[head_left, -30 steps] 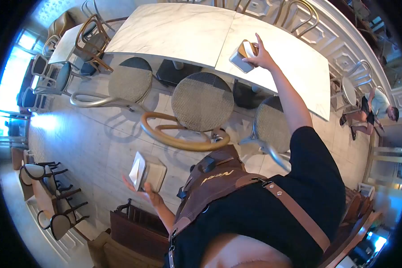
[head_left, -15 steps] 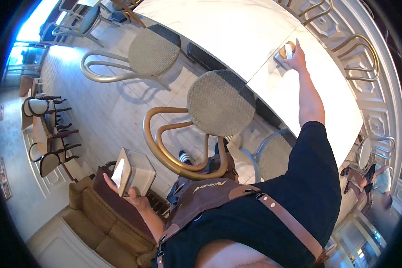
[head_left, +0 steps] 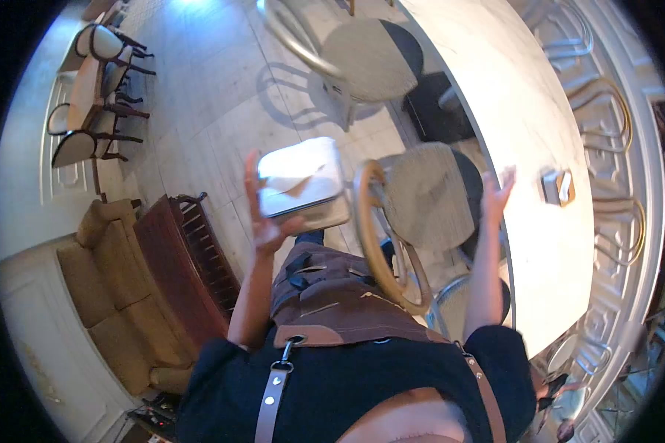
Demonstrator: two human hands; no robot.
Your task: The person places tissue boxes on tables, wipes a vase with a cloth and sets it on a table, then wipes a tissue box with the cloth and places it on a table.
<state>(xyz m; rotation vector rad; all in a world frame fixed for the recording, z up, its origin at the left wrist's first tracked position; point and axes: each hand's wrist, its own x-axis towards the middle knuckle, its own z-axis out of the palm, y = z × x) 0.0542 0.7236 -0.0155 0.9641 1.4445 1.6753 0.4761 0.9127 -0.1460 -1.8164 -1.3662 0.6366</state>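
Note:
My left hand is wrapped round a silvery napkin dispenser, held up above the floor in front of the apron. White shows on its bright upper face. Out to the right, my right hand is raised near the edge of the marble table, fingers apart and nothing in them. A second, small napkin dispenser stands on that table, apart from the right hand, with white paper showing at its opening.
Beside the table are a round-seated chair with a curved back and another chair farther off. Gold-framed chairs line the far side. To the left are a brown sofa and a dark red wooden piece.
My right hand has let go of the dispenser on the table and drawn back. My left hand has lifted its dispenser forward and tilted it. The view has turned.

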